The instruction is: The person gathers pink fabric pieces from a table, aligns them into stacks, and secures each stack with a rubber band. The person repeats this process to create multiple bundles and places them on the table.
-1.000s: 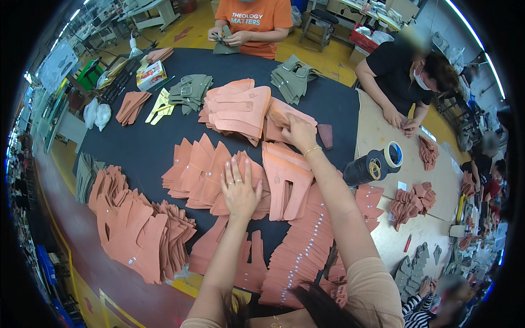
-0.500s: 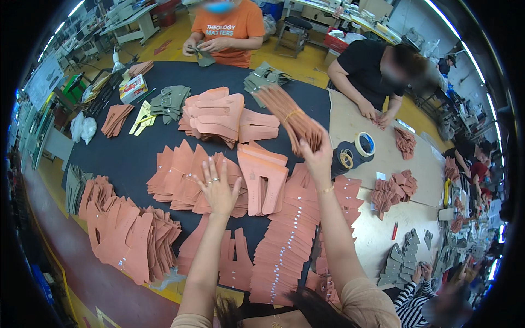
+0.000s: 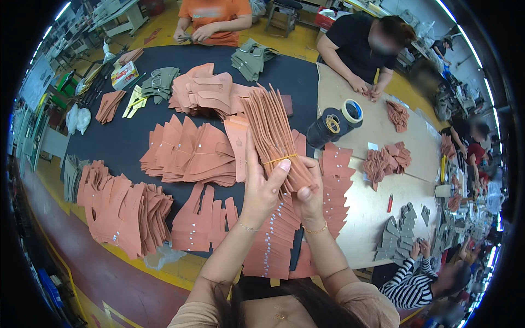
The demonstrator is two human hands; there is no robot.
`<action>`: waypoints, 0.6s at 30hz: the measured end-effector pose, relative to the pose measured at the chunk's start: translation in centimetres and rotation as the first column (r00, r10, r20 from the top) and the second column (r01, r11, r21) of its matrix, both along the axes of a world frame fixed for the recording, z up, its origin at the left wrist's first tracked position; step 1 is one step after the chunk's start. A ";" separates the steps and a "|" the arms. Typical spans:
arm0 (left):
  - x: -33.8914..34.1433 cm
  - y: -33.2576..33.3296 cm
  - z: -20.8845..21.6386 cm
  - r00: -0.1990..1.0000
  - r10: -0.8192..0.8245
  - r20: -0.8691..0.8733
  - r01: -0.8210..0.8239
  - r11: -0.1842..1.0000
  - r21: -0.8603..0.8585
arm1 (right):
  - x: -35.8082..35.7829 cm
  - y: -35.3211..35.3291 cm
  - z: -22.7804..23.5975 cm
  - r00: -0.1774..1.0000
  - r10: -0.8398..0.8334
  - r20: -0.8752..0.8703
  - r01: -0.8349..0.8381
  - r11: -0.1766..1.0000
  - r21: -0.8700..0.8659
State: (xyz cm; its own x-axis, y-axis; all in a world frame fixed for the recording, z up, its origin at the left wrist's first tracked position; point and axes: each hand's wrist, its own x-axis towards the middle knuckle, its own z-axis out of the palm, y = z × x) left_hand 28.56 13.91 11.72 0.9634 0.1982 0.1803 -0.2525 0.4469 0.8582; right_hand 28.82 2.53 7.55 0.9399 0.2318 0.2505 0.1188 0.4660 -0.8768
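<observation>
Both closed: L hand [image 3: 262,192] & R hand [image 3: 313,201] grip terracotta bundle [image 3: 269,123], near end, long axis fwd, slightly L.

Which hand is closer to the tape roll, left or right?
Right. The right hand holds the near end of the bundle, toward you and left of the tape roll; the left hand grips farther left.

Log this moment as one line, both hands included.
left hand: holding salmon bundle, thumb by yellow band | right hand: holding bundle's lower end | bundle: banded, tilted, over dark table
</observation>
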 end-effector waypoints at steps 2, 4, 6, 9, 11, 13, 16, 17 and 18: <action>-0.9 -0.6 0.4 1.000 -0.003 -0.008 0.003 1.000 -0.026 | -0.7 -0.7 0.7 0.997 0.007 -0.071 -0.004 0.999 0.043; -1.7 -1.1 0.7 1.000 -0.029 -0.009 0.028 0.997 -0.069 | -1.2 -1.3 1.2 0.995 0.004 -0.102 0.003 0.998 0.065; -2.2 -1.4 1.0 0.999 -0.031 -0.005 0.031 0.999 -0.038 | -1.6 -1.8 1.4 0.989 0.017 -0.145 -0.001 0.993 0.114; -3.1 -1.8 1.3 1.000 -0.021 0.002 0.021 1.000 0.005 | -2.4 -2.1 1.6 0.982 0.037 -0.184 -0.003 0.984 0.179; -3.9 -2.3 1.2 1.000 0.013 -0.011 -0.013 1.000 0.020 | -2.8 -2.2 1.5 0.980 0.058 -0.192 -0.015 0.976 0.218; -4.7 -3.0 0.8 0.999 -0.002 -0.048 0.002 1.000 -0.004 | -3.3 -2.2 1.2 0.998 -0.005 -0.070 0.014 0.993 0.120; -5.1 -3.1 -0.3 0.996 -0.060 0.067 0.064 0.996 -0.061 | -4.2 -2.9 0.8 0.992 -0.082 0.096 0.098 0.980 -0.172; -5.4 -3.2 -0.7 0.993 -0.101 0.066 0.105 0.992 -0.065 | -4.3 -3.3 0.7 0.982 -0.101 0.159 0.143 0.949 -0.283; -5.6 -3.8 -1.1 0.990 -0.128 0.060 0.133 0.987 -0.091 | -4.5 -3.6 0.5 0.986 -0.155 0.064 0.167 0.936 -0.308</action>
State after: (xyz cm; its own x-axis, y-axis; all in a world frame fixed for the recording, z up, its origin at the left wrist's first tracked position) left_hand 22.96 10.16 10.64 0.9717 0.0898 0.2186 -0.2308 0.5580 0.7971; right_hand 24.32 -1.08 8.01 0.9624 0.1504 0.2262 0.2054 0.1420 -0.9683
